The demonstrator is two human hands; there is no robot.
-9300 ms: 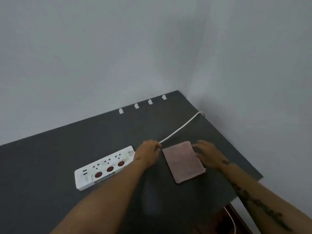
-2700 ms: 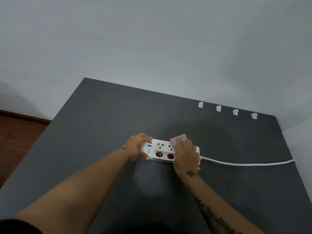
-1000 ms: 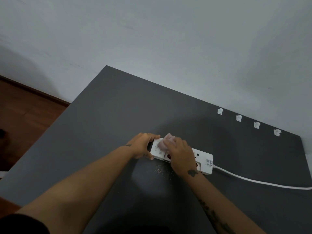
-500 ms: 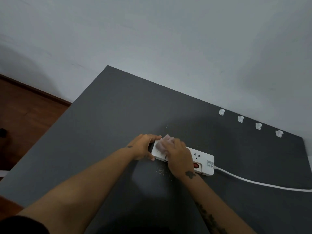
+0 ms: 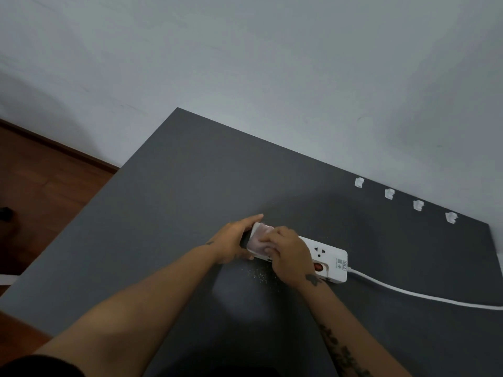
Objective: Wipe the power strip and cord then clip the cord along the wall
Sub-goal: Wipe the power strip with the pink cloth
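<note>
A white power strip point(image 5: 328, 258) with red switches lies on the dark grey table point(image 5: 168, 202). Its white cord point(image 5: 413, 293) runs off to the right edge of the view. My left hand point(image 5: 234, 242) grips the strip's left end and holds it steady. My right hand point(image 5: 291, 254) presses a folded pink cloth point(image 5: 258, 239) onto the left part of the strip's top. Several white cord clips point(image 5: 389, 193) stand in a row along the table's back edge by the wall.
Fine crumbs point(image 5: 258, 276) are scattered on the table just in front of the strip. A pale grey wall point(image 5: 272, 77) rises behind the table. Brown wooden floor point(image 5: 40, 180) shows past the table's left edge.
Over the last second my right hand has slid the cloth leftward along the strip, uncovering more of its right end. My left hand has kept its hold on the left end.
</note>
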